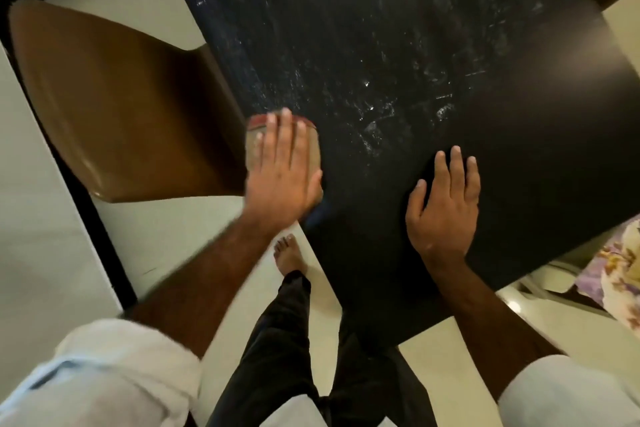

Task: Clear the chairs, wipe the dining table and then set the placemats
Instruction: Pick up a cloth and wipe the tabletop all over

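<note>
White rolled sleeves closest to cam, both forearms reaching out over the dining surface. Surface: black, flat, matte where dry on the right. The left and middle carry whitish wet streaks, so the wipe step looks partway, with the dry right side probably left to do. Brown chair next in size: glossy moulded shell, nothing on the seat, up against the surface's left edge. Right hand lies flat on the dry part near the close edge, fingers straight and spread, holding nothing; reads as a brace while leaning. Left hand is flat too, fingers straight and together, pressing the cloth down right at the left edge: palm pressure, no pinch. The arm is slightly blurred. Cloth: small pad, pale tan with a red border, soft-looking, mostly hidden under the hand. No placemats in view.
</note>
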`<state>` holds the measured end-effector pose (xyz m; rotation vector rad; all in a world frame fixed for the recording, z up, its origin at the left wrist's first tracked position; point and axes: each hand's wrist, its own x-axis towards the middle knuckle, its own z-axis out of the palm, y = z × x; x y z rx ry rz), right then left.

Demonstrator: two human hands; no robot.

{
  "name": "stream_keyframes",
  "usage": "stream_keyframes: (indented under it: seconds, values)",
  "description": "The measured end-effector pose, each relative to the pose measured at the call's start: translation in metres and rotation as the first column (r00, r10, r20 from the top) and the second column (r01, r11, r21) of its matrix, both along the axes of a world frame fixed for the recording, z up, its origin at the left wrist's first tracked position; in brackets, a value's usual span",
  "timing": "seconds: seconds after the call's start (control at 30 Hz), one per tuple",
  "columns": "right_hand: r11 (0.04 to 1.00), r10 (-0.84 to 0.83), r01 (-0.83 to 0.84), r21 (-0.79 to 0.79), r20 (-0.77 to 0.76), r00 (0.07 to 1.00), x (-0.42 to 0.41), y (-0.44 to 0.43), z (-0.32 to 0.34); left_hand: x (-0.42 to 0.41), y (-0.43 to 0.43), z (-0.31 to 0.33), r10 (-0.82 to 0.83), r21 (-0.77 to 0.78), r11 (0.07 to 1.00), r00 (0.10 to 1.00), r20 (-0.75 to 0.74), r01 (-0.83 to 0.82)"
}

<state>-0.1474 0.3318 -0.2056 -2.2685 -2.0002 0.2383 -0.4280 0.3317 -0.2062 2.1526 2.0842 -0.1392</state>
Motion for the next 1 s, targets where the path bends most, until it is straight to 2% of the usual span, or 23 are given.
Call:
stream_keyframes:
  seconds: [0.1,0.2,0.27,0.37,0.5,0.6,0.73,0.8,0.9,1.0]
  values:
    - [1.000,0.000,0.000,0.009,0.025,1.000,0.001,0.001,-0.003,-0.035,0.078,0.000,0.139,0.016,0.990,0.990,-0.014,-0.139]
    - [1.000,-0.013,0.013,0.009,0.039,0.999,0.000,0.002,-0.003,-0.013,0.107,0.000,0.130,0.050,0.990,0.992,0.004,-0.130]
    - [1.000,0.000,0.000,0.008,0.042,0.999,-0.002,0.002,-0.003,0.020,0.093,-0.001,0.049,0.065,0.997,0.999,0.022,-0.050]
    - [1.000,0.005,-0.006,0.007,0.037,0.999,0.002,0.002,-0.001,0.073,0.038,-0.001,-0.157,0.026,0.988,0.982,0.105,0.155]
    - [1.000,0.006,-0.006,-0.009,0.016,1.000,0.004,0.002,0.002,0.077,-0.028,0.003,-0.239,-0.065,0.967,0.965,0.110,0.247]
    - [1.000,-0.016,0.016,-0.021,-0.012,1.000,0.006,0.001,0.002,0.049,-0.009,0.002,-0.163,-0.098,0.981,0.986,0.031,0.165]
    - [0.999,-0.039,0.039,-0.014,-0.032,0.999,0.009,0.001,-0.001,0.050,0.067,0.002,-0.033,0.014,0.999,0.999,0.018,0.033]
    - [0.999,-0.042,0.042,-0.016,-0.037,0.998,0.009,0.001,-0.002,0.075,0.098,0.000,-0.028,0.068,0.997,1.000,0.013,0.027]
    - [0.997,-0.080,0.080,-0.006,-0.103,0.991,0.010,0.001,-0.003,0.119,0.118,-0.002,-0.127,0.081,0.989,0.991,0.030,0.124]
    - [0.990,-0.133,0.142,0.024,-0.220,0.966,0.009,-0.001,0.000,0.133,0.091,0.001,-0.308,0.062,0.951,0.950,0.060,0.304]
